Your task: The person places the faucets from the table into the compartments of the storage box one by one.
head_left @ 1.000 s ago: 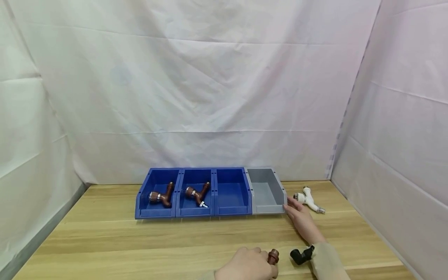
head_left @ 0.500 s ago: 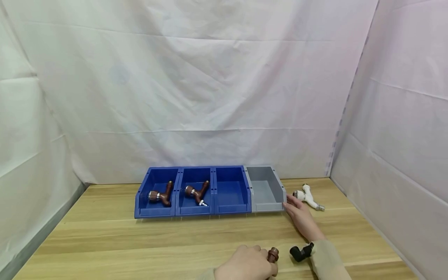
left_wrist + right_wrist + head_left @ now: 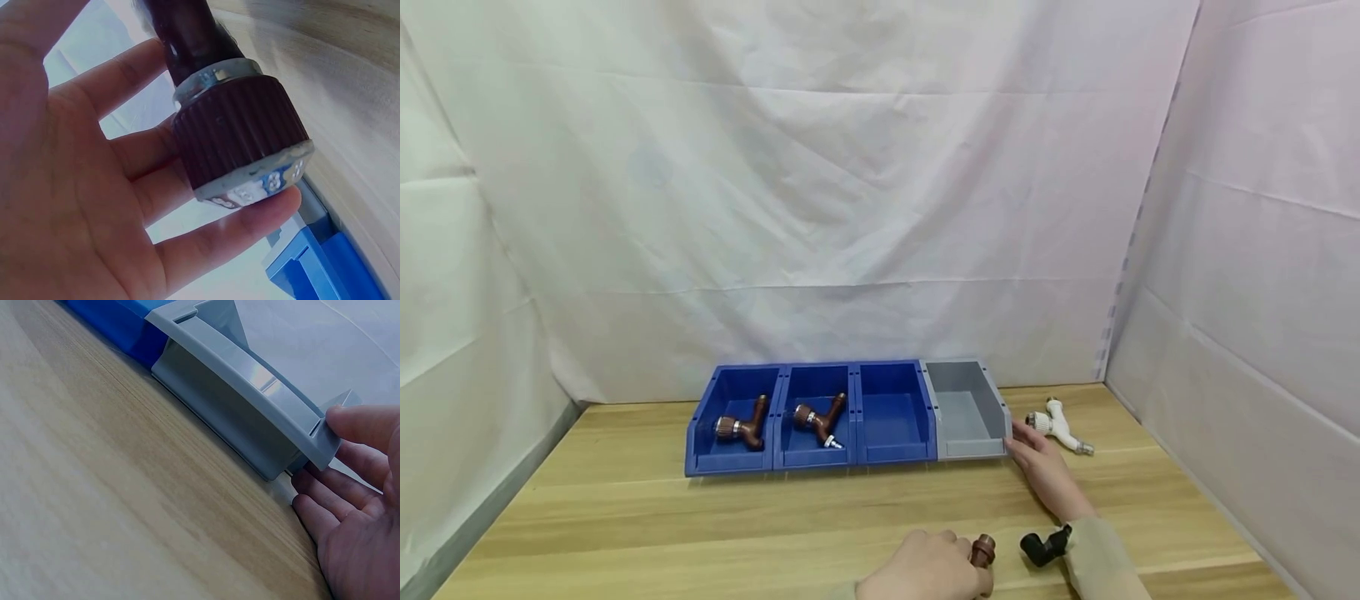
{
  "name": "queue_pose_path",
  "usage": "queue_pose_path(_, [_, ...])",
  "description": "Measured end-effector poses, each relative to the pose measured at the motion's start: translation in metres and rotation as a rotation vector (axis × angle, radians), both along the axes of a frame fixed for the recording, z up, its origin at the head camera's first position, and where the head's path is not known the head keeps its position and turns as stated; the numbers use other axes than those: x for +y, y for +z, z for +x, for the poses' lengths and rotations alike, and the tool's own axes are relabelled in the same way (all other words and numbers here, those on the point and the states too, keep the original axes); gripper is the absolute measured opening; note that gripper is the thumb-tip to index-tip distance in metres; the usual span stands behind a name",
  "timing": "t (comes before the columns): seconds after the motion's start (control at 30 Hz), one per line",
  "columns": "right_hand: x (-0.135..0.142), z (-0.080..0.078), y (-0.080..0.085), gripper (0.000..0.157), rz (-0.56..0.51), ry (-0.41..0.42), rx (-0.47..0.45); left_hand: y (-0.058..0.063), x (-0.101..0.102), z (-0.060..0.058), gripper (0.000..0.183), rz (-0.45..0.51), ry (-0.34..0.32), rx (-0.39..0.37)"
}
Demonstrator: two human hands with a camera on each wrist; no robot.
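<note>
My left hand (image 3: 925, 571) has its fingers curled round a brown tap (image 3: 240, 119) at the near side of the desk (image 3: 700, 533); I cannot tell whether the tap touches the wood. A wide stretch of desk runs from it to the front lips of three blue bins (image 3: 897, 453) and a gray bin (image 3: 976, 449), all side by side. The tap's ribbed handle sits between silvery bands, its end cap marked in blue and white. My right hand (image 3: 1047, 471) pinches the gray bin's front corner, thumb on the rim, other fingers below. Just right of it lies a white tap (image 3: 1060, 428), short of the desk's right edge. A black bent piece (image 3: 1042, 550) sits beside my right cuff (image 3: 1097, 554).
</note>
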State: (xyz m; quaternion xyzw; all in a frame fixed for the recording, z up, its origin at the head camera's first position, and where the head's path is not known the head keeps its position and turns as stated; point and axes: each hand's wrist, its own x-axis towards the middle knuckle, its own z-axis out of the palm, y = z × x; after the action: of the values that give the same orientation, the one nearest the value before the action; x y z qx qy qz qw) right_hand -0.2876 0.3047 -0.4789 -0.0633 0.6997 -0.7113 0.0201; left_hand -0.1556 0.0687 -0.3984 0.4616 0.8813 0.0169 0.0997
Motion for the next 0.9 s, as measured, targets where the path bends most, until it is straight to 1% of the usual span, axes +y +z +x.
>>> queue_pose_path(0.17, [0.0012,0.0011,-0.0027,0.059,0.001,-0.010,-0.015,0.0008,0.0005,0.0004,0.017,0.001,0.007,-0.028])
queue_pose_path(0.57, [-0.0020,0.0016,0.0009,0.059,0.003,-0.005,-0.008,-0.0012,-0.0010,-0.0009,0.017,0.015,-0.015,0.012])
queue_pose_path(0.7, [-0.0022,0.0013,0.0028,0.057,0.009,-0.007,-0.002,-0.0008,-0.0017,0.0002,0.014,0.017,-0.017,0.051])
queue_pose_path(0.8, [-0.0020,0.0015,0.0036,0.056,0.010,-0.006,-0.002,0.0001,-0.0030,0.0011,0.012,0.025,-0.027,0.090])
queue_pose_path(0.9, [-0.0020,0.0015,0.0039,0.054,0.008,-0.006,-0.002,0.0009,-0.0044,0.0008,0.012,0.039,-0.037,0.113])
